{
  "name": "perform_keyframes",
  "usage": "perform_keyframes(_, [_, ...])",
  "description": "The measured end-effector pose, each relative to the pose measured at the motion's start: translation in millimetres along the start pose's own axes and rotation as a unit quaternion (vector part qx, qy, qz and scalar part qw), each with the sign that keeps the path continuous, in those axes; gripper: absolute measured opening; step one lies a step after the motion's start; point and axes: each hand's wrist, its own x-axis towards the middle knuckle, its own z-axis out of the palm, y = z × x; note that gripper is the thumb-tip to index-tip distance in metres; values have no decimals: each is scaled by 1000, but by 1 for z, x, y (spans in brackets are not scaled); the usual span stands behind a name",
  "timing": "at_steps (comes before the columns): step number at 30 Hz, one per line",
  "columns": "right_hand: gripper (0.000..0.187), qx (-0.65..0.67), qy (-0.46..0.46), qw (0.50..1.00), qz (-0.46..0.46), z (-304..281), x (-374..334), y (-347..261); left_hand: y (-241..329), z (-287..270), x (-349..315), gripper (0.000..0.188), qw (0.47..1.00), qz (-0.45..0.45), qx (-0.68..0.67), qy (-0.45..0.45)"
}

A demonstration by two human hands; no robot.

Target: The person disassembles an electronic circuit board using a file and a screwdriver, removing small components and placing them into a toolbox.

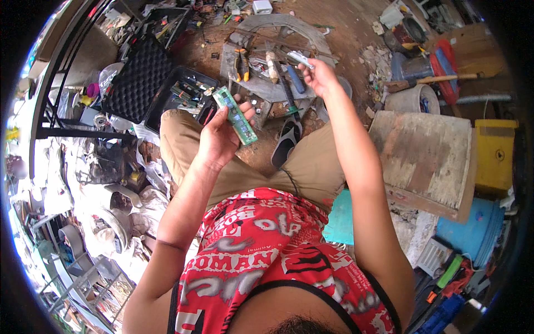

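My left hand [218, 138] grips a green memory module [237, 118] with dark chips, tilted above my left knee. Its thumb lies on the near side, with the fingers behind. Farther forward and to the right, my right hand [322, 79] pinches a small, flat silvery piece [301, 59]; its exact kind cannot be made out. Below that hand, a low worn work stand [257, 87] carries orange-handled pliers [241, 64], a blue-handled tool [295, 79] and a pale-handled tool [271, 65]. An open black case [151, 118] beside my left knee holds several green circuit boards [189, 93].
A foam-lined lid [135, 83] stands up behind the case. On the right are a wooden board [418, 158], a grey bucket [409, 100], a hammer [428, 82], a yellow container [495, 156] and a blue drum [473, 228]. Scrap and bags crowd the left.
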Motion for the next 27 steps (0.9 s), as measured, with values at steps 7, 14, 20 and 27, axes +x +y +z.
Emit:
perform_keyframes(7, [16,-9,76,997,3,-4,81,-22,9,19,-3,52,997,2,-27,-73])
perform_keyframes(14, [49,-5,38,998,39,-8,75,-13,11,19,-3,53,993,4,-49,-108])
perform_keyframes(20, [60,-29,-75,997,-19,-1,-5,10,7,22,3,50,993,6,-54,-107])
perform_keyframes(27, [41,-106,-198,966,-131,24,-169,61,-23,34,20,48,995,48,-54,-71])
